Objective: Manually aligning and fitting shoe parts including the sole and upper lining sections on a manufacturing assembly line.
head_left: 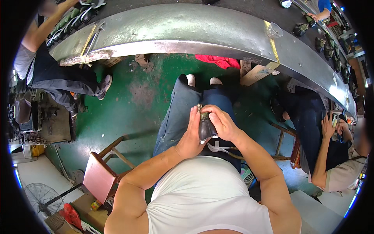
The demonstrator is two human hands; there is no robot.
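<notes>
In front of my torso, above my lap, a dark shoe [207, 129] is held between both hands. Its smooth black rounded end points toward me, and greenish patterned material shows farther up. My left hand [189, 134] presses along the left side, fingers fairly straight and pointing away from me. Over the top and right side curls my right hand [223, 122], its thumb against the upper. The palms hide much of the shoe's sides and underside. Just below the hands, a white strip [219, 148] lies in a curve near my lap.
A metal-edged bench [167, 29] crosses ahead, bearing a hammer-like tool [93, 37] and a clear cup [275, 30]. Several dark shoes [328, 50] stand beyond it. People work at both sides. A pink-seated stool [99, 177] and a fan [43, 199] stand left; red cloth [219, 61] lies under the bench.
</notes>
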